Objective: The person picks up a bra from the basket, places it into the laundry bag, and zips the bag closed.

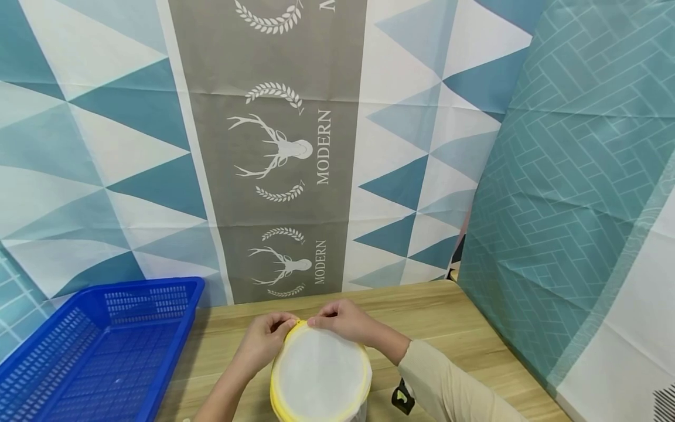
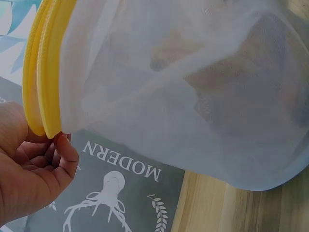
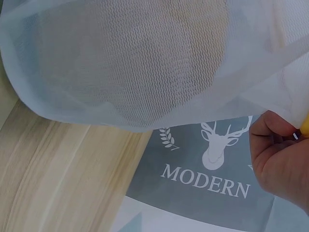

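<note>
A white mesh laundry bag (image 1: 324,372) with a yellow zippered rim stands on the table in front of me, its round lid facing up. My left hand (image 1: 266,340) pinches the rim at its far side; in the left wrist view its fingers curl under the yellow zipper (image 2: 50,72). Close beside it, my right hand (image 1: 345,322) pinches the same rim between thumb and finger. A small shiny bit shows between the right fingertips in the right wrist view. Grey and tan patches show through the mesh side (image 3: 135,63).
A blue plastic basket (image 1: 111,351) with slotted walls stands on the left. Behind the wooden table (image 1: 427,316) hangs a patterned cloth (image 1: 279,205), and a teal cloth (image 1: 559,193) borders the right. A small black object (image 1: 403,400) lies beside the right sleeve.
</note>
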A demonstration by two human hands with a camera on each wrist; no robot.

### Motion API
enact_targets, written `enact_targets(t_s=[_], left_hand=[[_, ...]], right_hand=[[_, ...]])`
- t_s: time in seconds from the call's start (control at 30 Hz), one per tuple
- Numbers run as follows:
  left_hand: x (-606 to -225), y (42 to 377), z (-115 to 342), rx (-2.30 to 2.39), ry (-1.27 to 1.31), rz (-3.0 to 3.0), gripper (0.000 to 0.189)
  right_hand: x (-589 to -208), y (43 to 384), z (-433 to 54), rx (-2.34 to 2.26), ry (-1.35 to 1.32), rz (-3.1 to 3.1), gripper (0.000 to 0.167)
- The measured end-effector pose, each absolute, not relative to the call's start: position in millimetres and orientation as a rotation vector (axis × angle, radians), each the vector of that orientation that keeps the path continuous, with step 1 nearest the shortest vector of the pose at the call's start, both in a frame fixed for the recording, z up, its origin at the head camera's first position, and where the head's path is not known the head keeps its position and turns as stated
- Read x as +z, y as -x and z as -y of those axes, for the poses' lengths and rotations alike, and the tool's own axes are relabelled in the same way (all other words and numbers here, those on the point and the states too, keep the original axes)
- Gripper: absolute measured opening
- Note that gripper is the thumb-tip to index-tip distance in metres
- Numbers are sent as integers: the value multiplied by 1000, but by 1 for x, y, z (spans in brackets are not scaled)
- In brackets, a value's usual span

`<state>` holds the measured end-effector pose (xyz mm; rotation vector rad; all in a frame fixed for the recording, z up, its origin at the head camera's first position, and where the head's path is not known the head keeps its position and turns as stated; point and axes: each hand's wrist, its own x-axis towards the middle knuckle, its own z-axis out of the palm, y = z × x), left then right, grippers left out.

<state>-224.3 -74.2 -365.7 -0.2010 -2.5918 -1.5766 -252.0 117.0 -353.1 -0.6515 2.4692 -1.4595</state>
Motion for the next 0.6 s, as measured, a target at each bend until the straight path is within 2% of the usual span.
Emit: enact_targets(t_s=[0.6], left_hand=[[-364,222,72,-1624,219,2565,11]], right_hand=[[-349,252,-111,-1389,703,-2498,21]])
